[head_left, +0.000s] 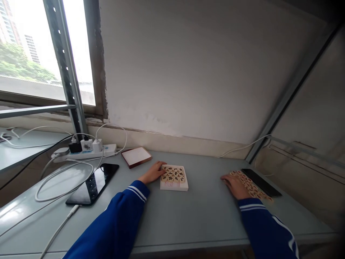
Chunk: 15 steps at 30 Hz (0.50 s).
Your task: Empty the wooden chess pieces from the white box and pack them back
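A white box (175,185) sits near the middle of the grey desk, with rows of round pieces (175,173) marked with black characters in its upper part. My left hand (153,172) rests at the box's left edge, fingers reaching over its upper left corner. At the right, my right hand (235,185) lies over the left side of a spread of round wooden pieces (252,187) with reddish marks. Its fingers are partly apart; whether a piece is under them is hidden.
A box lid (136,157) lies behind my left hand. At the left are a black tablet (93,185), a white power strip (91,153) with plugs, and looping cables. A dark flat object (261,182) lies beyond the right-hand pieces. A wall stands behind the desk.
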Each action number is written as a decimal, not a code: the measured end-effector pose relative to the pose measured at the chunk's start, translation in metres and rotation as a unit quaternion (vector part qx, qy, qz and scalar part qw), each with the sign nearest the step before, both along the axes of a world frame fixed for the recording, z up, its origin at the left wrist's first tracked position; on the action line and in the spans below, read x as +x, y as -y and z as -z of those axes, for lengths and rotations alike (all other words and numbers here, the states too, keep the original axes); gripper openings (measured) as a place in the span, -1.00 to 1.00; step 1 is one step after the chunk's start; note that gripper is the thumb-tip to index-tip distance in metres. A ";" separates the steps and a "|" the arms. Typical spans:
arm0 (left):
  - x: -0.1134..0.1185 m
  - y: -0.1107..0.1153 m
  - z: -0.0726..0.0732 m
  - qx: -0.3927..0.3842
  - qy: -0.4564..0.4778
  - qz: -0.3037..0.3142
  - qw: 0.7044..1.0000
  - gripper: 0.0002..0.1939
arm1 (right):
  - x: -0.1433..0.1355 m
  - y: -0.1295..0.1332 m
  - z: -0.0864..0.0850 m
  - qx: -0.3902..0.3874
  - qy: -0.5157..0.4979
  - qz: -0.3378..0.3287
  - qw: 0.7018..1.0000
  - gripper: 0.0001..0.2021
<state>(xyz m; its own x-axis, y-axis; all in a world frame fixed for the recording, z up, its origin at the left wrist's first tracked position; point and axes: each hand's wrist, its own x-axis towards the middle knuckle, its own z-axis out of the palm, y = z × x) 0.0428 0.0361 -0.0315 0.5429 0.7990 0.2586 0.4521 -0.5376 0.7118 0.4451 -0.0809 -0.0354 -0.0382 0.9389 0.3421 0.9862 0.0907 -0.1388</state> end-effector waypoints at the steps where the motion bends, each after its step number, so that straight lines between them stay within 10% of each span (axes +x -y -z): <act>1: 0.000 0.000 0.000 0.002 0.001 0.000 1.000 -0.61 | -0.009 0.009 -0.001 -0.021 -0.042 -0.032 0.998 -0.73; 8: 0.001 -0.004 0.006 0.009 -0.006 -0.008 1.000 -0.60 | -0.064 0.060 -0.009 -0.096 -0.211 -0.100 0.968 -0.68; 15: 0.003 -0.001 0.004 0.004 -0.002 -0.016 1.000 -0.61 | -0.058 0.060 -0.008 -0.110 -0.182 -0.045 0.976 -0.66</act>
